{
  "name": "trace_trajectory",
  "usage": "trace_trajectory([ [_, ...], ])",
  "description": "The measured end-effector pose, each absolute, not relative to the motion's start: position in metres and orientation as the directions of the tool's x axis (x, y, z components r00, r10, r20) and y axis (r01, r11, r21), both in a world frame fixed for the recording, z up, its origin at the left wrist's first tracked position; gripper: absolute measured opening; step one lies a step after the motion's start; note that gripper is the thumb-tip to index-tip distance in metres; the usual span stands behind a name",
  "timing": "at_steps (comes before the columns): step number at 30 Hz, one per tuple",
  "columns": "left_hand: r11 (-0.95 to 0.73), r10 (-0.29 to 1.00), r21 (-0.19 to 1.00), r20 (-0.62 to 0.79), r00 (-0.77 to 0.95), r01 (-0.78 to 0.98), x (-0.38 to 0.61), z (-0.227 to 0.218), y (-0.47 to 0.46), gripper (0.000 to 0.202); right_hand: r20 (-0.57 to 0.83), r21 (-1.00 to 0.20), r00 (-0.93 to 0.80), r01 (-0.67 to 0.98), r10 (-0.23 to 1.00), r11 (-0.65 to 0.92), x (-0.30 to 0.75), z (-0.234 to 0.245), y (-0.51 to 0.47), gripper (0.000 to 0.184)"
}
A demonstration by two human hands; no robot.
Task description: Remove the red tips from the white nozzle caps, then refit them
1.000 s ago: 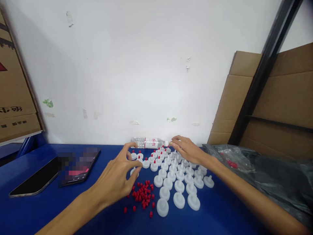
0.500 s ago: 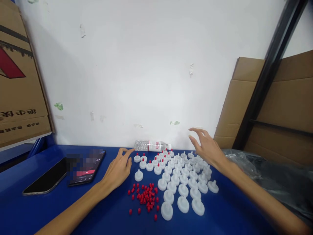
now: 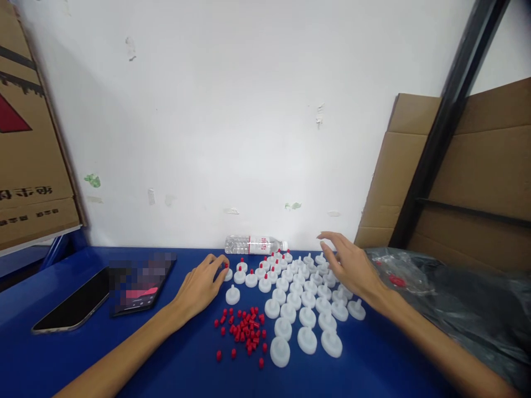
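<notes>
My left hand (image 3: 202, 283) is closed at the left end of the capped group, thumb and index finger around the small red tip of a white nozzle cap (image 3: 228, 275). The fingers partly hide that piece. Just in front of it stands a white nozzle cap (image 3: 233, 295) with a bare spout. My right hand (image 3: 347, 262) hovers over the right side of the bare white nozzle caps (image 3: 308, 299), thumb and fingers apart, nothing between them. Several white nozzle caps with red tips (image 3: 251, 278) stand between the hands. Loose red tip caps (image 3: 248, 326) lie heaped nearer to me.
A clear water bottle (image 3: 255, 245) lies against the wall behind the caps. Two phones (image 3: 72, 303) rest on the blue table (image 3: 178, 365) at left. Dark plastic bags (image 3: 460, 309) lie at right. Cardboard boxes (image 3: 37, 149) stand at left, with flat cardboard (image 3: 398, 155) at right.
My left hand has moved slightly right and closed around the red tip of the leftmost capped piece. My right hand has lowered a little, still open. The view has shifted slightly.
</notes>
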State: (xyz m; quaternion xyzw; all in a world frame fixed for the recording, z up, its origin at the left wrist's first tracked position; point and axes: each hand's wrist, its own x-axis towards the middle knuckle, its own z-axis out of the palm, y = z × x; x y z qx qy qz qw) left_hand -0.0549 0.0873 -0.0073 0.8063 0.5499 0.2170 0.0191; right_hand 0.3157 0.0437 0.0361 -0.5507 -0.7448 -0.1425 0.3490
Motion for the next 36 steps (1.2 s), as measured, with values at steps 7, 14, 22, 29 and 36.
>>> trace_trajectory([
  [7, -0.417, 0.892, 0.274, 0.306, 0.333, 0.866, -0.053, -0.006, 0.087, 0.022, 0.576, 0.117, -0.552, 0.786, 0.603, 0.607, 0.291, 0.029, 0.025, 0.026],
  [14, -0.425, 0.895, 0.226, 0.252, 0.368, 0.877, -0.054, -0.001, 0.085, 0.025, 0.469, 0.242, -0.744, 0.627, 0.476, 0.741, 0.265, 0.025, 0.002, 0.026],
  [22, -0.397, 0.908, 0.138, 0.199, 0.368, 0.907, -0.055, 0.001, 0.087, 0.031, 0.384, 0.237, -0.783, 0.595, 0.489, 0.768, 0.259, 0.026, -0.007, 0.027],
  [29, -0.386, 0.914, 0.111, 0.180, 0.363, 0.916, -0.054, 0.001, 0.084, 0.032, 0.372, 0.222, -0.782, 0.599, 0.501, 0.769, 0.260, 0.025, -0.006, 0.027],
  [36, -0.384, 0.915, 0.108, 0.173, 0.363, 0.917, -0.052, 0.004, 0.083, 0.034, 0.381, 0.226, -0.786, 0.590, 0.487, 0.775, 0.260, 0.024, -0.006, 0.027],
])
